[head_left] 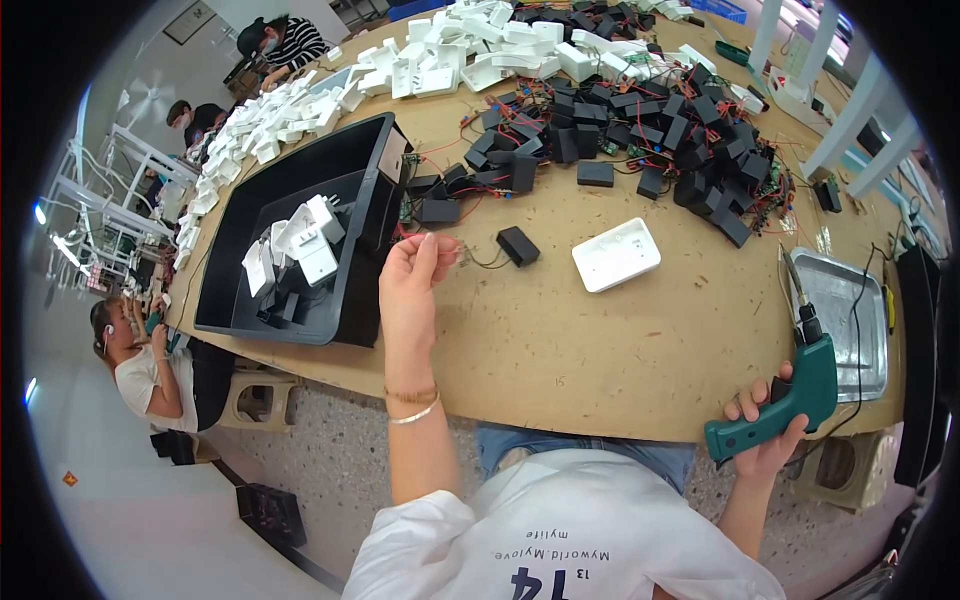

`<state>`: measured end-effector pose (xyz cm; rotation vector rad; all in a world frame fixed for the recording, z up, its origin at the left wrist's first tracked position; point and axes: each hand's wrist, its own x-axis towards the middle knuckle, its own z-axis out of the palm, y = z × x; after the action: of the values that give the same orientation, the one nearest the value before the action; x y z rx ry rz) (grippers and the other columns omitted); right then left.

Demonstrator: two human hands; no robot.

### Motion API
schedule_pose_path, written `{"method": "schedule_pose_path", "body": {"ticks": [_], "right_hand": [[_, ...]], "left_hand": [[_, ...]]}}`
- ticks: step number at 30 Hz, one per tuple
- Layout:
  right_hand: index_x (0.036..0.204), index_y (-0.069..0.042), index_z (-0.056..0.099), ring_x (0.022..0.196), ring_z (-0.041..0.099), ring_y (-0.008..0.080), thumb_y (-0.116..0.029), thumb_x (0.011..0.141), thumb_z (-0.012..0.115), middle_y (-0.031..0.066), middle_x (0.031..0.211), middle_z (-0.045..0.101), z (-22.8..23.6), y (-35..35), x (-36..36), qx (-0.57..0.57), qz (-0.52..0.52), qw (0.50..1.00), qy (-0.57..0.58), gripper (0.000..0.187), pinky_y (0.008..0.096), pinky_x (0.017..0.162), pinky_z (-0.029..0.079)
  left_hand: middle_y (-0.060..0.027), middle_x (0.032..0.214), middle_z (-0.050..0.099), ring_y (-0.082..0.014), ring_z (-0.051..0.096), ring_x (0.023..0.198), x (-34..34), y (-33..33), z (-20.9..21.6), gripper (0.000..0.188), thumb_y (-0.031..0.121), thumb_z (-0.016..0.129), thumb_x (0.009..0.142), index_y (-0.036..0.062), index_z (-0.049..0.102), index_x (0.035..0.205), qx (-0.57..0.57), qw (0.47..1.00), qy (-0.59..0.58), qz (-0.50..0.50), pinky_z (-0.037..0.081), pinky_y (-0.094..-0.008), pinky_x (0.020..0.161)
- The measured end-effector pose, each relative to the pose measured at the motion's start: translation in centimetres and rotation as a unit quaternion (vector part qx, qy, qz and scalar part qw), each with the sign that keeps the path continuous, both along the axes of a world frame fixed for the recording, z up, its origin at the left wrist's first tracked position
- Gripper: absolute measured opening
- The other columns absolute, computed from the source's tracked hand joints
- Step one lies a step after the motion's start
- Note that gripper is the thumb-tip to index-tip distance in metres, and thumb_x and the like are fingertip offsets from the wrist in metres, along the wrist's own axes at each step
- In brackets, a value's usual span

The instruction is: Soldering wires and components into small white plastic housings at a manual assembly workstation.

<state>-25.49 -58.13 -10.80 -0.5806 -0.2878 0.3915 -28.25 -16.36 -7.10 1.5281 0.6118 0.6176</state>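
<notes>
Over the table beside the black bin, my left hand [412,268] is closed in a pinch on thin wires [452,247], some of them reddish. A dark wire runs near it to a small black rectangular block [518,246] lying on the tabletop. To the right of that block rests a white plastic casing [617,255], its hollow side up. At the table's right front edge, my right hand [768,425] grips a green pistol-shaped electric screwdriver [816,380] by its handle. The tool's thin tip points away, toward a metal tray.
The black bin [362,300] at left holds several white casings [305,240]. Black blocks with wires [640,130] heap at the back, with white casings [480,45] beyond. A metal tray [868,330] and a dark cable are at right. Other people sit along the left.
</notes>
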Motion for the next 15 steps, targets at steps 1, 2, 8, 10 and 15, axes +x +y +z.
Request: {"method": "schedule_pose_path", "body": {"ticks": [1,2,8,10,15], "right_hand": [[0.137,-0.016,0.028,0.08,0.048,0.0153,-0.044,0.088,0.058,0.0063,0.099,0.047,0.1,0.1,-0.2,-0.025,-0.024,0.999,-0.007,0.064,0.0373,0.078,0.04],[0.138,-0.016,0.028,0.077,0.048,0.0146,-0.045,0.088,0.058,0.0064,0.096,0.048,0.3,0.4,-0.5,-0.049,-0.045,0.998,-0.012,0.065,0.037,0.077,0.04],[0.136,-0.01,0.029,0.056,0.05,0.0131,-0.05,0.086,0.057,0.0037,0.073,0.051,3.4,4.5,-1.4,-0.071,0.006,0.992,-0.104,0.07,0.0339,0.068,0.044],[0.134,-0.008,0.03,0.053,0.051,0.0127,-0.052,0.085,0.057,0.0033,0.072,0.053,3.4,5.2,-1.6,-0.092,-0.01,0.988,-0.123,0.072,0.0325,0.064,0.044],[0.132,-0.005,0.033,0.056,0.053,0.0118,-0.052,0.085,0.058,0.0047,0.075,0.055,3.6,5.6,-1.9,-0.127,0.032,0.976,-0.173,0.071,0.0313,0.064,0.043]], "left_hand": [[-0.0052,0.099,0.065,-0.0081,0.058,0.084,0.1,-1.4,0.5,0.021,0.024,0.05,0.096,0.0038,0.054,0.099,-0.006,0.999,-0.027,-0.032,0.043,-0.0233,0.075],[-0.0066,0.103,0.065,-0.0098,0.058,0.089,0.1,-2.8,1.1,0.023,0.026,0.048,0.097,0.0038,0.051,0.101,-0.012,0.997,-0.054,-0.061,0.043,-0.024,0.08],[-0.0185,0.13,0.045,-0.0256,0.038,0.129,1.8,-5.3,0.1,0.023,0.025,0.029,0.101,0.0033,0.036,0.106,0.017,0.986,-0.127,-0.103,0.028,-0.0371,0.108],[-0.0166,0.128,0.046,-0.0232,0.044,0.123,2.6,-5.2,-1.0,0.019,0.021,0.038,0.1,0.0037,0.035,0.105,-0.06,0.977,-0.182,-0.093,0.032,-0.0349,0.104],[-0.0106,0.115,0.05,-0.016,0.052,0.105,4.8,-6.4,-1.6,0.031,0.012,0.053,0.093,0.0026,0.033,0.115,-0.088,0.975,-0.162,-0.123,0.04,-0.0283,0.091]]}}
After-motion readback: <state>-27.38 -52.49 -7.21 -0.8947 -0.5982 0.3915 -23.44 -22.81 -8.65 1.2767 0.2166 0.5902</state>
